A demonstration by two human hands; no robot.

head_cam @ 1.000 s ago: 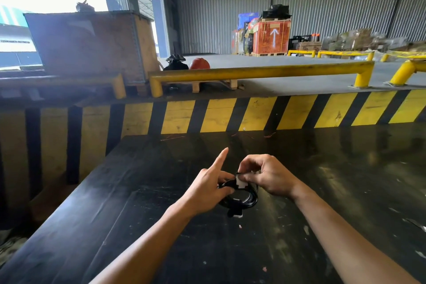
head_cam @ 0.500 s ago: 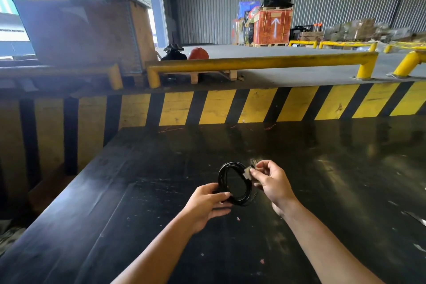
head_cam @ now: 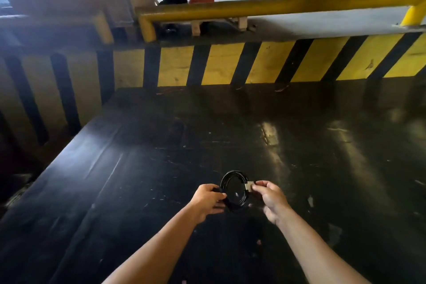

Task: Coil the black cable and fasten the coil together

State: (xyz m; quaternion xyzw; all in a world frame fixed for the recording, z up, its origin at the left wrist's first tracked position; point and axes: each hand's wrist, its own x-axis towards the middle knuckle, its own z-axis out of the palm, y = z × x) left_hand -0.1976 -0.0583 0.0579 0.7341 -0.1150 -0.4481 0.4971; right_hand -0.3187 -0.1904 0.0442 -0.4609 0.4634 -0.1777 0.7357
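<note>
A glossy black coiled cable [head_cam: 232, 190], its smooth plastic sheath catching the light, carries a small pale matt tag [head_cam: 249, 185] that looks like paper or tape. The black worktop [head_cam: 161, 168] beneath has a scuffed, scratched sheen with streaky reflections. Behind it, worn yellow-and-black striped paint covers a rough-looking barrier [head_cam: 265, 62], and a yellow painted metal tube rail [head_cam: 276, 6] shows dull patches.

Dim foreground, backlit glare, blurred edges

Glossy black tabletop [head_cam: 299, 168], perhaps scuffed.
</note>
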